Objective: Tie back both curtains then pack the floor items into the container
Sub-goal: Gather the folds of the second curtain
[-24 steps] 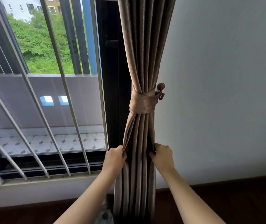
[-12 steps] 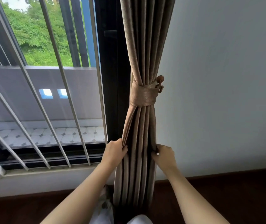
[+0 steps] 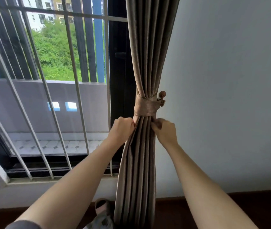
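Brown pleated curtain [image 3: 145, 47] hung gathered between the window frame [image 3: 118, 80] and the wall [image 3: 230, 80], cinched by a matching tieback band [image 3: 145, 107] looped onto a wooden knob hook [image 3: 162, 95]. The left hand [image 3: 123, 128] and right hand [image 3: 165, 131], fingers curled, each pinched an outer pleat just below the band. Half a second earlier both hands gripped lower on the folds; their rise suggested final straightening of a curtain already tied. On the dark floor [image 3: 255, 204] at the curtain's foot lay a slipper-like item [image 3: 101, 207], partly hidden; packing apparently remained undone
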The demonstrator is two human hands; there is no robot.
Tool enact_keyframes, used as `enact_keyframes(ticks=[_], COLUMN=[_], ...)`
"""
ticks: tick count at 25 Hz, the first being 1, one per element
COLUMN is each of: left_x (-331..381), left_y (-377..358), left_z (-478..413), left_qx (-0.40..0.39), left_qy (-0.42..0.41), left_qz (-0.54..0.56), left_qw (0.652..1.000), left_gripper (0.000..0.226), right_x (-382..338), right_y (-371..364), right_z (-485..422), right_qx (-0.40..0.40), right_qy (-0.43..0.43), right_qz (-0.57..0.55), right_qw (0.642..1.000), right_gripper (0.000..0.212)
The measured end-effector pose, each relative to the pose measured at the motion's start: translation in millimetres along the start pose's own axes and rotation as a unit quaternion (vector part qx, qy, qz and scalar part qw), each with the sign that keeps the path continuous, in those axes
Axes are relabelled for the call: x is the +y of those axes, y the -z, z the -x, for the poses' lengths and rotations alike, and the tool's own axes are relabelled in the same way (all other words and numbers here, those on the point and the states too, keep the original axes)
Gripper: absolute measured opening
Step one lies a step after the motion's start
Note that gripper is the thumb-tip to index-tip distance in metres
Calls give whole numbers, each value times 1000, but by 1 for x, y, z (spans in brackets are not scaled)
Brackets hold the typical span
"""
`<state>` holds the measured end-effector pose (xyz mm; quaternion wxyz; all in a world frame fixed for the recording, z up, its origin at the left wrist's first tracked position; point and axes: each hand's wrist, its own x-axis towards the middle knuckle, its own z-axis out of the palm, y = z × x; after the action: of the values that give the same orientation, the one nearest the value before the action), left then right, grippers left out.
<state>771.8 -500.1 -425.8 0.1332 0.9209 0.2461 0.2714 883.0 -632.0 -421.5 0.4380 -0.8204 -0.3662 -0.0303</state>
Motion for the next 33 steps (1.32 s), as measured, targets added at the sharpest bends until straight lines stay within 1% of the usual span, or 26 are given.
enact_keyframes(ticks=[1, 3, 4, 5, 6, 7, 8, 9, 10, 11, 12, 14, 15, 17, 19, 21, 24, 27, 30, 33], left_x=[-7, -20, -28, -36, -43, -48, -52, -54, -55, -57, -60, -69, -80, -105, -141, -179, -227, -261, -284, -303], left_y=[-10, -31, -41, -46, -48, -45, -40, -32, -21, -10, 4, 27, 38, 52, 62, 73, 103, 155, 218, 282], left_z=[8, 42, 60, 76, 83, 82, 74, 62, 48, 36, 25, 11, 7, 8, 15, 23, 30, 48, 71, 79], left_qx=[-69, -226, -276, -298, -291, -258, -205, -151, -97, -46, -3, 64, 83, 97, 92, 66, 40, 36, 10, 17], left_qy=[-9, -12, 0, 21, 39, 50, 56, 55, 41, 19, -10, -65, -76, -72, -47, -23, -3, 83, 155, 215], left_qz=[-67, -162, -173, -163, -143, -120, -91, -61, -34, -11, 1, -7, -26, -71, -97, -124, -182, -212, -241, -255], left_qw=[995, 960, 945, 940, 945, 957, 973, 985, 994, 999, 1000, 996, 993, 990, 990, 990, 982, 973, 958, 943], left_gripper=[26, 24, 23, 22, 21, 19, 19, 19, 21, 22, 24, 29, 32, 40, 50, 53, 51, 49, 48, 48], right_x=[12, 46, 60, 70, 74, 71, 58, 41, 19, -3, -24, -52, -63, -76, -84, -94, -123, -171, -227, -287], right_y=[-9, -27, -32, -33, -33, -31, -28, -26, -22, -21, -22, -31, -42, -74, -116, -156, -200, -223, -228, -239], right_z=[11, 36, 50, 63, 69, 69, 64, 56, 48, 41, 35, 31, 31, 32, 27, 20, 1, -14, -20, -23], right_qx=[-32, -117, -148, -155, -113, -38, 41, 90, 105, 98, 82, 37, 5, -80, -159, -208, -251, -297, -341, -357], right_qy=[-18, -77, -108, -137, -136, -103, -43, 27, 86, 136, 174, 220, 239, 244, 236, 249, 289, 343, 382, 437], right_qz=[26, 90, 111, 116, 102, 73, 42, 22, 15, 7, 1, 10, 18, 27, 35, 48, 56, 68, 55, 27], right_qw=[999, 986, 977, 971, 979, 991, 997, 995, 991, 986, 981, 975, 971, 966, 958, 945, 922, 889, 857, 825], right_gripper=[17, 16, 12, 12, 21, 25, 21, 15, 12, 13, 16, 27, 35, 50, 64, 70, 69, 75, 72, 72])
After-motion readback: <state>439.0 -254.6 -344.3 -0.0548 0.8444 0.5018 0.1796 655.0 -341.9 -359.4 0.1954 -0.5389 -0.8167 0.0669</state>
